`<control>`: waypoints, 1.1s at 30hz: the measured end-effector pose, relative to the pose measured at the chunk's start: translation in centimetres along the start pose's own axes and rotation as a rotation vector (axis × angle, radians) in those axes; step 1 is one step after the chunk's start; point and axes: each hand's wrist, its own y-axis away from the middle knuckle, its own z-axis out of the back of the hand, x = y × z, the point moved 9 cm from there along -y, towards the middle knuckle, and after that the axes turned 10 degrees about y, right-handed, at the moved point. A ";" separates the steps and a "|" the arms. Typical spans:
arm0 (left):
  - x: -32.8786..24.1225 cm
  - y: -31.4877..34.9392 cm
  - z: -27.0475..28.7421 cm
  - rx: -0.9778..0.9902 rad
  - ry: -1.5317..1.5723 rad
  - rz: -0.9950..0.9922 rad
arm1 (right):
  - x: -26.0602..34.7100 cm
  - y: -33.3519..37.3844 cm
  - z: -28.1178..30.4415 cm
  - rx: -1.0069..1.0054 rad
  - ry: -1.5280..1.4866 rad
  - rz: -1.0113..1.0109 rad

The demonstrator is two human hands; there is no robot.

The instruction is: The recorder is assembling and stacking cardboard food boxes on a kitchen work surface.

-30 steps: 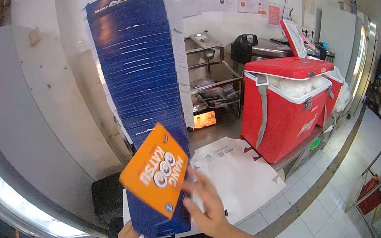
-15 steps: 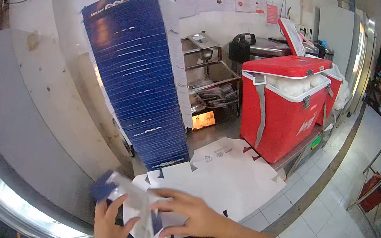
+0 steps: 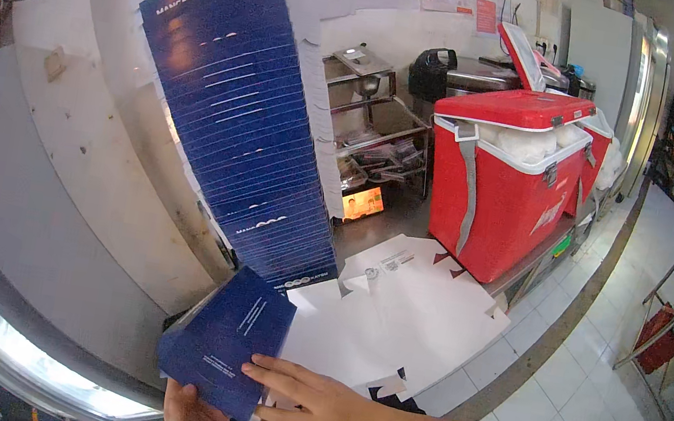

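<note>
Low in the picture, a small dark blue cardboard box (image 3: 233, 335) is tilted up between my two hands, a blue panel with fine white print facing me. My left hand (image 3: 194, 419) grips its lower edge, thumb on the near side and the other fingers hidden behind. My right hand (image 3: 315, 403) holds the box's lower right side, its fingers lying along the blue panel. Flat white cardboard blanks (image 3: 418, 311) with dark notched tabs lie just beyond my hands on the work surface. Behind the box, a tall stack of folded blue boxes (image 3: 234, 106) leans by the wall.
A red cooler (image 3: 503, 193) with its lid ajar over white bags stands at the back right, another red one behind it. A metal rack (image 3: 380, 134) with trays sits between stack and cooler. A lit glass-fronted case (image 3: 23, 355) runs along the left. White floor tiles lie right.
The box has turned so its blue outside faces me instead of its white inside, and it sits slightly higher. Both hands have shifted to its lower edge and right side.
</note>
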 end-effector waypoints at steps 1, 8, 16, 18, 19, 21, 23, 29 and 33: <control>0.1 -0.1 0.6 -0.048 0.055 0.033 | 0.0 0.0 0.0 0.000 -0.002 -0.002; 0.0 0.4 -0.4 0.045 0.023 -0.054 | -0.4 1.1 0.6 -0.169 -0.110 -0.001; 2.0 1.0 2.5 -0.076 0.044 -0.110 | -1.6 1.0 3.0 -0.357 -0.386 -0.211; 2.3 1.0 2.7 -0.103 -0.047 -0.104 | -1.5 -0.1 2.4 -0.145 -0.069 -0.273; 2.6 1.2 4.1 -0.178 -0.068 -0.157 | -1.6 -0.1 2.7 -0.126 -0.031 -0.264; 3.1 1.4 7.3 -0.212 -0.052 -0.138 | -1.7 -0.1 2.9 -0.023 -0.033 -0.218; 2.7 1.4 6.2 -0.200 -0.071 -0.105 | -1.4 -0.2 2.5 0.106 -0.066 -0.180; 5.4 3.0 7.8 -0.189 -0.114 -0.072 | -2.4 1.4 2.6 -0.131 -0.194 -0.326; 6.2 3.9 6.1 -0.077 -0.013 -0.025 | -2.4 2.4 1.7 -0.215 -0.178 -0.387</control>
